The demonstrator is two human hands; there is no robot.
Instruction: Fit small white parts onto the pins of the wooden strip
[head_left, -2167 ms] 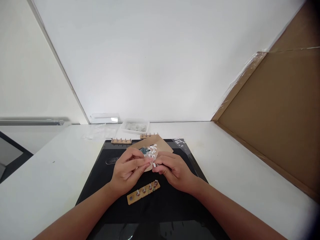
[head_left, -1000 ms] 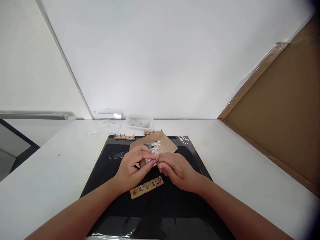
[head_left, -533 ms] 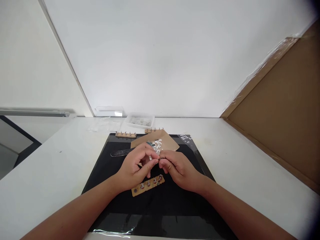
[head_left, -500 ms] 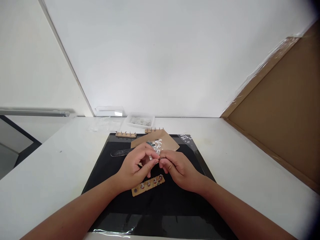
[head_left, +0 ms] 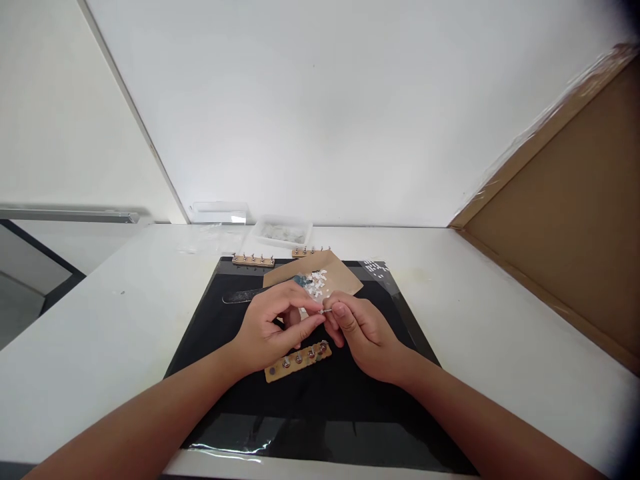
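Note:
My left hand (head_left: 280, 327) pinches the near end of a tiny thin pale piece (head_left: 327, 311) between thumb and forefinger. From the other side, my right hand (head_left: 363, 333) has its thumb and curled fingers closed on the same piece; its exact kind is too small to make out. Just below the hands lies a wooden strip (head_left: 298, 362) with several small round metal holders in a row. Behind them, white bits (head_left: 317, 283) are scattered on a brown paper sheet (head_left: 345, 277), beside a small bluish lump (head_left: 301, 280). A dark nail file (head_left: 243, 295) lies partly behind my left hand.
Two more wooden strips with upright metal pegs (head_left: 253, 261) (head_left: 303, 253) stand at the back edge of the black mat (head_left: 320, 407). Behind is a clear plastic box (head_left: 283, 233) of small pieces. White flecks (head_left: 375, 267) dot the mat's far right corner. Cardboard (head_left: 560, 213) rises at right.
My right thumb has shifted up over the forefinger, and more of the thin piece shows between my hands. The view has tilted slightly, so the table sits a little higher.

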